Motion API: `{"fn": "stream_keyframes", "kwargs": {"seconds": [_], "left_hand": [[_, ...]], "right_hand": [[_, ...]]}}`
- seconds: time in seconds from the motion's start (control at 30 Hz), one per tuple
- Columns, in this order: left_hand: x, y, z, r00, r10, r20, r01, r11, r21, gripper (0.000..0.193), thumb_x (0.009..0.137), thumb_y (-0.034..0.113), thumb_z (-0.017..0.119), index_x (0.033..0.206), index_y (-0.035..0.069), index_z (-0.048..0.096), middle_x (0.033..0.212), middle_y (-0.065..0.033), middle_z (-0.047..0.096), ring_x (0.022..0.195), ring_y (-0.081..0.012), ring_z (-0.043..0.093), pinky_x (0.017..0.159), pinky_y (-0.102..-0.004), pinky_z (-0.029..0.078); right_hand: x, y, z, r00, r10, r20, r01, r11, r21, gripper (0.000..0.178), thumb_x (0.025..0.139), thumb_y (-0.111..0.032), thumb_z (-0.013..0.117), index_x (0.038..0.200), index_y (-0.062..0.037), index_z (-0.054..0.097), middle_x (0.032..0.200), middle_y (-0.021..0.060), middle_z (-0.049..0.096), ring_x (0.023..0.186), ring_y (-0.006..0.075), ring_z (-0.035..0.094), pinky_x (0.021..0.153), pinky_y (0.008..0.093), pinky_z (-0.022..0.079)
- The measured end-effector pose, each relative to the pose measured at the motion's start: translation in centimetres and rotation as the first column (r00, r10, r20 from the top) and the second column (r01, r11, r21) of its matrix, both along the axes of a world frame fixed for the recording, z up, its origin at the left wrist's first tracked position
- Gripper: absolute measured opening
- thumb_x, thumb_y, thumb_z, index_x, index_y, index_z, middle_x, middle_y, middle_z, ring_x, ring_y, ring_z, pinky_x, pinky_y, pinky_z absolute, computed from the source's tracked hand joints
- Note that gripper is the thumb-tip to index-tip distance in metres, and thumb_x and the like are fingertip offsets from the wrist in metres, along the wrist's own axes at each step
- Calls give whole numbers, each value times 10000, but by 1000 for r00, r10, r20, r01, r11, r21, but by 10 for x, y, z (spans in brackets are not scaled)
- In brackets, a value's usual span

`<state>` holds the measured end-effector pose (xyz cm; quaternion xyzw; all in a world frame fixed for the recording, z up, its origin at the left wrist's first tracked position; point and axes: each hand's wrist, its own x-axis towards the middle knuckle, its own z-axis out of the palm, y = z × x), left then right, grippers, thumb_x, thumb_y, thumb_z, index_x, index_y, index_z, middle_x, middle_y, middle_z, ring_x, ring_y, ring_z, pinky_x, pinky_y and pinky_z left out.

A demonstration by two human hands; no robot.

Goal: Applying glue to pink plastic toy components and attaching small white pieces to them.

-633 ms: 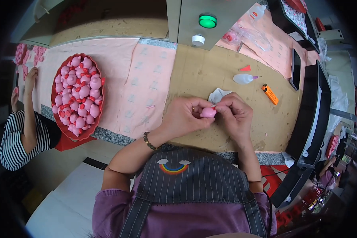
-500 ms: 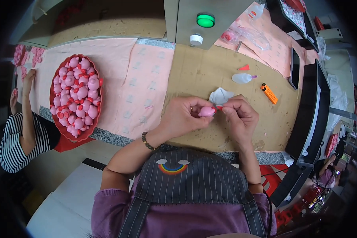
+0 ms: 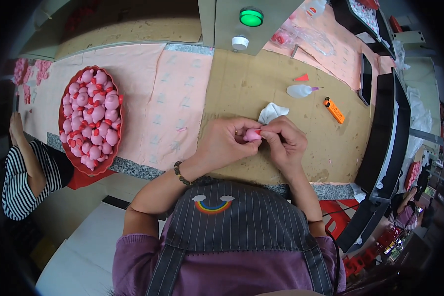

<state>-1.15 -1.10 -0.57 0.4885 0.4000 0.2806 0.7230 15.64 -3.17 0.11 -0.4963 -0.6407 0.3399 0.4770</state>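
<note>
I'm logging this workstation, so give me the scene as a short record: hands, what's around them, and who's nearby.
Left hand: holds a small pink figure
Right hand: at the figure's red part; grip partly hidden
Just beyond hands: crumpled white cloth
Farther right: white squeeze bottle, red triangular piece, orange tool
Left: red scalloped tray heaped with pink-and-red figures
Far left: another person's striped sleeve

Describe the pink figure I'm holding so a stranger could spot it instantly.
Find the brown work surface in mid-view. Over its near part, the left hand and right hand meet at one small pink figure. Unlike its lookalikes heaped in the red tray, this one is held.
</note>
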Motion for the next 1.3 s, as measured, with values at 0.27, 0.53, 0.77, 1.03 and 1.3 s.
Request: {"fn": "stream_keyframes", "kwargs": {"seconds": [0.27,0.53,0.77,1.03,1.3], "left_hand": [[1,-3,-7,997,54,47,-52,998,-39,250,764,-4,653,1009,-37,615,864,-41,650,764,-51,596,664,-196,501],[-1,0,-2,999,-15,39,16,999,-38,273,792,-31,627,1061,-47,587,903,-50,639,799,-70,602,698,-209,511],[-5,2,-2,998,-28,59,32,997,-69,270,790,-39,621,1058,-57,585,899,-59,639,805,-77,607,691,-219,517],[-4,4,-1,998,-3,60,7,998,-63,266,796,-33,619,1059,-56,583,887,-72,640,773,-103,622,701,-240,530],[-9,3,-8,989,10,151,14,987,-158,282,807,-29,623,1083,-48,570,938,-92,638,810,-121,628,736,-259,539]], "right_hand": [[-10,-1,18,996,-14,83,3,990,139,84,734,97,596,753,19,619,677,83,573,585,163,545,529,240,420],[2,-8,11,989,-134,62,134,991,9,61,731,104,604,735,45,593,683,107,576,616,169,558,558,260,433],[8,-4,-1,964,-62,259,54,998,38,84,733,106,607,783,40,616,695,112,583,623,179,568,567,247,440],[-6,-4,-2,999,-21,48,12,984,177,125,713,127,591,784,26,613,680,114,577,567,207,569,517,266,447],[-7,-5,10,997,-42,59,28,975,221,122,736,121,583,820,37,610,703,119,583,616,197,578,547,260,454]]}}
